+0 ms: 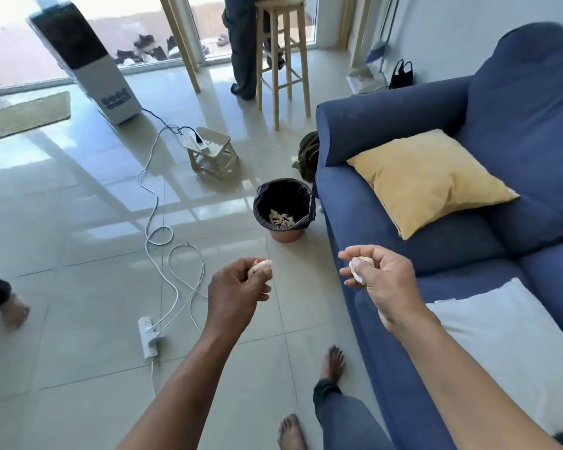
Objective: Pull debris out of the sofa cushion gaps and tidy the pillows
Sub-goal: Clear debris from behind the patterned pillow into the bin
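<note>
Each hand has a grip on its own wad of crumpled paper. The left hand (238, 284) has its fingers curled tight round a small pale wad (260, 265), which pokes out above the knuckles, creased and off-white. The right hand (379, 276) pinches a second wad (359, 267) between thumb and bent fingers; this one looks whiter, scrunched into a rough lump, with part of it tucked down behind the fingers. Both hands are held out over the tiled floor (78, 319), the right one just beside the front edge of the blue sofa (387, 203).

Ahead of the hands, close to the sofa's arm, stands a small bin (285, 209) lined with a black bag, its base a reddish brown. Pale scraps (281, 219) lie at its bottom, the same crumpled sort as the wads.

On the sofa's seat a yellow pillow (429, 180) lies flat and tilted askew, one corner towards the arm, its cloth softly dented. Nearer, a white pillow (514, 345) lies on the seat under the right forearm, part of it cut off by the edge of view.

On the floor to the left, white cables (173, 280) loop about and run to a white power strip (148, 336). Farther off are a low wooden stool (210, 152) and a tall wooden stool (281, 56), where another person stands.
</note>
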Demonstrator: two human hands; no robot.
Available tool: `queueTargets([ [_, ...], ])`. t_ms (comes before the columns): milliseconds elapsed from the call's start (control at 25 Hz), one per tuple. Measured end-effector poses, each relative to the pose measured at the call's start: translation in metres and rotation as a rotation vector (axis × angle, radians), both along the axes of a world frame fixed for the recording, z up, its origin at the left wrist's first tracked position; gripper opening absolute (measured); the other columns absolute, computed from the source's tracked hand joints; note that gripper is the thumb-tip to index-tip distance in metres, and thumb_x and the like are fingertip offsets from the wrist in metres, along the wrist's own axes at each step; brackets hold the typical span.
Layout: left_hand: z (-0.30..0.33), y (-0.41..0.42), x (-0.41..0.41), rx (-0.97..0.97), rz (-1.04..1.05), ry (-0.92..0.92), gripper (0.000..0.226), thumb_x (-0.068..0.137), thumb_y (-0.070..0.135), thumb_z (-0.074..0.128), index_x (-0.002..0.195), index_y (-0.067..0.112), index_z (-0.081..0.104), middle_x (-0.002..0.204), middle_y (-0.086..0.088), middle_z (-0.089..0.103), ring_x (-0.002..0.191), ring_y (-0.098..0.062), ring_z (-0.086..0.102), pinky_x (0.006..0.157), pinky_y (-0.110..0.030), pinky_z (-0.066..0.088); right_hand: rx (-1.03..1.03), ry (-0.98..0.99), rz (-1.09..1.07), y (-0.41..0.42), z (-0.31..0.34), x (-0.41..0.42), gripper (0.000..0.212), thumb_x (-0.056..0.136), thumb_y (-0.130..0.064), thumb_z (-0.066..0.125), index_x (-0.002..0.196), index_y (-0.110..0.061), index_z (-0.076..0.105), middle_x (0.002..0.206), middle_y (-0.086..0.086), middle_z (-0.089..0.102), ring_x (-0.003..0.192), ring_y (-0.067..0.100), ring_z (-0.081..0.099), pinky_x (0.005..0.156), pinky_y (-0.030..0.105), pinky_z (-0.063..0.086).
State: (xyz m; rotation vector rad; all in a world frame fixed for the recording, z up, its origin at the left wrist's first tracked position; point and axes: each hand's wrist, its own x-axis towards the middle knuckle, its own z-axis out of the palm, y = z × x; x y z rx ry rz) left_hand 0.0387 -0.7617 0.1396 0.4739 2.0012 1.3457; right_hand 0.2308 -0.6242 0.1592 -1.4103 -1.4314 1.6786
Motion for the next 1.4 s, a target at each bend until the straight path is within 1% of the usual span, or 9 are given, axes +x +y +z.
queueTargets([
  [280, -0.039, 0.109, -0.103, -0.143, 0.028, 0.046, 0.005, 0.090, 0.028, 0.075, 0.094, 0.026, 0.078, 0.067, 0.004, 0.066, 0.057, -0.011, 0.057, 0.053, -0.029, 0.054, -0.039, -0.089, 0.073, 0.123, -0.054, -0.141, 0.022, 0.095, 0.001, 0.055, 0.094, -0.012, 0.072, 0.098, 0.000, 0.078, 0.062, 0.006, 0.061, 0.058, 0.021, 0.051],
  [440, -0.070, 0.173, -0.159, -0.199, 0.015, 0.052, 0.013, 0.092, 0.037, 0.071, 0.092, 0.024, 0.074, 0.070, 0.001, 0.072, 0.060, -0.016, 0.068, 0.063, -0.038, 0.062, -0.070, -0.215, 0.087, 0.184, -0.080, -0.205, 0.025, 0.089, 0.004, 0.052, 0.095, -0.009, 0.073, 0.091, -0.003, 0.077, 0.059, 0.007, 0.059, 0.056, 0.025, 0.049],
  [600, -0.102, 0.231, -0.214, -0.240, -0.026, 0.060, 0.017, 0.085, 0.052, 0.069, 0.089, 0.035, 0.072, 0.073, 0.005, 0.073, 0.070, -0.017, 0.073, 0.071, -0.047, 0.062, -0.091, -0.320, 0.066, 0.243, -0.104, -0.263, 0.025, 0.087, 0.002, 0.053, 0.091, -0.013, 0.073, 0.096, 0.002, 0.078, 0.064, 0.011, 0.061, 0.059, 0.030, 0.052],
  [800, -0.159, 0.310, -0.294, -0.327, -0.126, 0.053, 0.020, 0.085, 0.050, 0.067, 0.090, 0.030, 0.072, 0.075, 0.009, 0.074, 0.074, -0.014, 0.074, 0.074, -0.045, 0.062, -0.133, -0.440, -0.009, 0.296, -0.166, -0.329, 0.020, 0.085, -0.005, 0.059, 0.088, -0.018, 0.074, 0.088, -0.003, 0.078, 0.066, 0.010, 0.065, 0.075, 0.044, 0.061],
  [920, -0.201, 0.348, -0.321, -0.404, -0.214, 0.083, 0.021, 0.089, 0.043, 0.062, 0.096, 0.027, 0.073, 0.076, 0.008, 0.073, 0.075, -0.016, 0.072, 0.075, -0.042, 0.061, -0.201, -0.490, -0.040, 0.322, -0.217, -0.356, 0.013, 0.083, -0.012, 0.066, 0.080, -0.023, 0.073, 0.076, 0.000, 0.075, 0.064, 0.014, 0.064, 0.072, 0.044, 0.061],
  [1040, -0.252, 0.384, -0.333, -0.475, -0.295, 0.134, 0.020, 0.093, 0.039, 0.062, 0.101, 0.025, 0.074, 0.076, 0.005, 0.071, 0.074, -0.017, 0.068, 0.073, -0.037, 0.058, -0.234, -0.540, -0.069, 0.348, -0.280, -0.375, 0.008, 0.078, -0.024, 0.070, 0.073, -0.031, 0.072, 0.067, -0.006, 0.071, 0.067, 0.018, 0.069, 0.073, 0.045, 0.063],
  [1120, -0.285, 0.400, -0.337, -0.501, -0.308, 0.152, 0.021, 0.094, 0.038, 0.062, 0.104, 0.024, 0.073, 0.081, 0.003, 0.072, 0.079, -0.019, 0.067, 0.075, -0.035, 0.057, -0.264, -0.572, -0.053, 0.361, -0.320, -0.384, 0.011, 0.073, -0.029, 0.067, 0.075, -0.039, 0.071, 0.072, -0.007, 0.073, 0.073, 0.022, 0.073, 0.073, 0.047, 0.064],
  [1280, -0.363, 0.428, -0.332, -0.585, -0.361, 0.158, 0.022, 0.095, 0.032, 0.060, 0.109, 0.022, 0.072, 0.089, 0.002, 0.074, 0.086, -0.021, 0.068, 0.072, -0.027, 0.048, -0.331, -0.580, -0.062, 0.386, -0.398, -0.388, 0.010, 0.079, -0.020, 0.066, 0.075, -0.028, 0.067, 0.078, -0.005, 0.073, 0.077, 0.022, 0.074, 0.078, 0.046, 0.064],
  [1400, -0.395, 0.440, -0.332, -0.665, -0.421, 0.074, 0.039, 0.094, 0.022, 0.058, 0.132, 0.021, 0.062, 0.111, -0.003, 0.072, 0.104, -0.024, 0.067, 0.085, -0.028, 0.052, -0.396, -0.542, -0.016, 0.396, -0.424, -0.390, 0.009, 0.081, -0.029, 0.063, 0.088, -0.029, 0.069, 0.091, -0.006, 0.072, 0.093, 0.020, 0.072, 0.091, 0.045, 0.060],
])
